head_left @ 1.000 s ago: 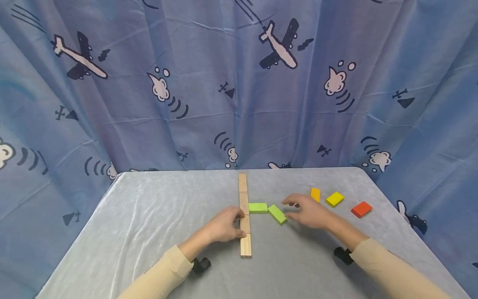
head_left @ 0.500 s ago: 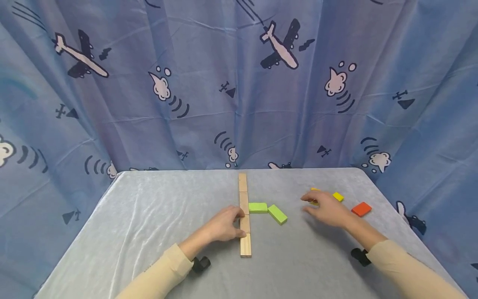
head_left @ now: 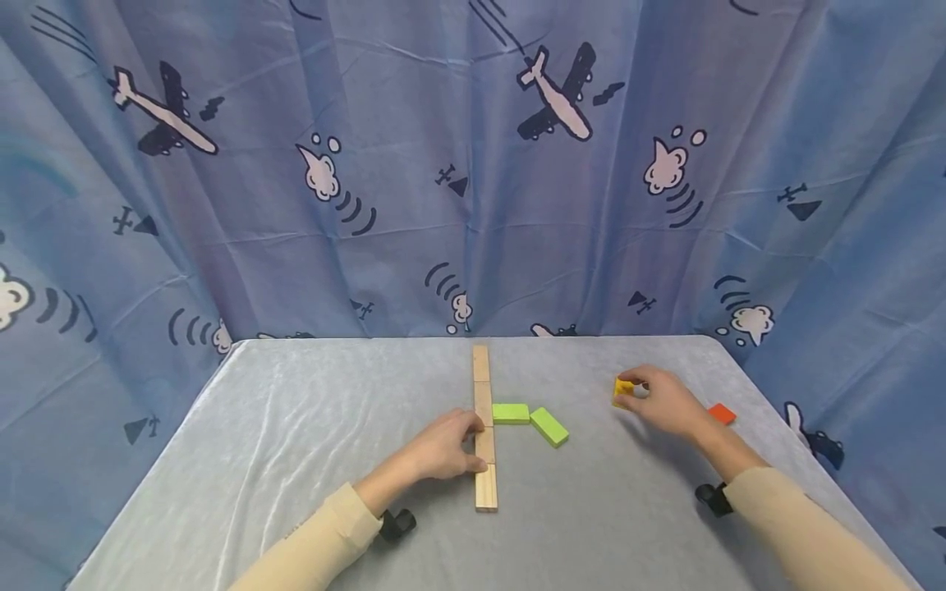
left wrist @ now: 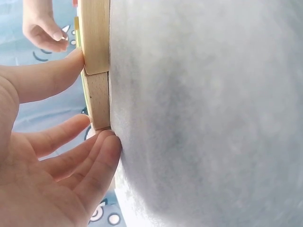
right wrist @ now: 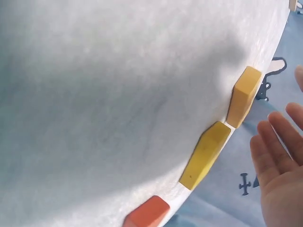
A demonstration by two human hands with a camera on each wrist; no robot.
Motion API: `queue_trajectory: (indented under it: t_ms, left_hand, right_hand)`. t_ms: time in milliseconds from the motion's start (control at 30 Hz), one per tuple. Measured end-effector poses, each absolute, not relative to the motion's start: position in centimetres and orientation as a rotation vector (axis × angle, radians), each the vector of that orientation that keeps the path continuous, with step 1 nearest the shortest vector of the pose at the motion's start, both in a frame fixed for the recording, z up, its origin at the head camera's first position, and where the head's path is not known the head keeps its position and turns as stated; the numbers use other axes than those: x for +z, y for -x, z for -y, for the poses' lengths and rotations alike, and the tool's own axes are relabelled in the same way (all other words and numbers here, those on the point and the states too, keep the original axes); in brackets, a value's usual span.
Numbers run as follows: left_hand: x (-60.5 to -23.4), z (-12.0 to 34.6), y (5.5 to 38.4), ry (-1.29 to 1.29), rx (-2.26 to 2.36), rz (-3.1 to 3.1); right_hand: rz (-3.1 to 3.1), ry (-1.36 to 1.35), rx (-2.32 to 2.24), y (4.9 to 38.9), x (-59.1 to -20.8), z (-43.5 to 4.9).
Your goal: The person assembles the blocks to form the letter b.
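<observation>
Plain wooden blocks (head_left: 482, 402) lie end to end in a straight row at the table's middle. My left hand (head_left: 443, 447) rests against the row's left side, its fingertips and thumb touching the wood with the fingers loosely bent. Close up, the left wrist view shows the thumb at one wooden block (left wrist: 97, 38). My right hand (head_left: 663, 402) hovers over the orange block (head_left: 619, 389), thumb and forefinger spread. In the right wrist view its fingers hang apart from the orange block (right wrist: 245, 97) and the yellow block (right wrist: 206, 156). The head view hides the yellow one behind this hand.
One green block (head_left: 511, 414) butts against the row's right side. A second green block (head_left: 549, 427) lies slanted at its end. Beyond my right wrist sits a red block (head_left: 722, 414), partly covered. A blue patterned curtain (head_left: 384, 164) hangs behind the table.
My right hand has moved right, away from the slanted green block to the orange one, and now covers the yellow block. My left hand has stayed at the wooden row.
</observation>
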State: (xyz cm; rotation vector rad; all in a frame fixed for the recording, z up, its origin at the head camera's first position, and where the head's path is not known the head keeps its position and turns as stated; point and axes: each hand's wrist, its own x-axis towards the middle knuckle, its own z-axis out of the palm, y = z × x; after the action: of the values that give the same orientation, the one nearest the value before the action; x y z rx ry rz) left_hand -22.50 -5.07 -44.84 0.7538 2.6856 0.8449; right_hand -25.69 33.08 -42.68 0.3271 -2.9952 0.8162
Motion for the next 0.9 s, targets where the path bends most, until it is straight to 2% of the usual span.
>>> queue_trajectory:
  t_ms: [333,900]
  left_hand:
    - [-44.8,5.1,22.5,-0.763,0.844,-2.688]
    - [-44.8,5.2,22.4,-0.758,0.85,-2.691]
  right_hand:
    - [3.068,-0.216,0.805,27.2,-43.4,-33.5]
    - [3.124,-0.196,0.732,28.2,-44.6,-33.8]
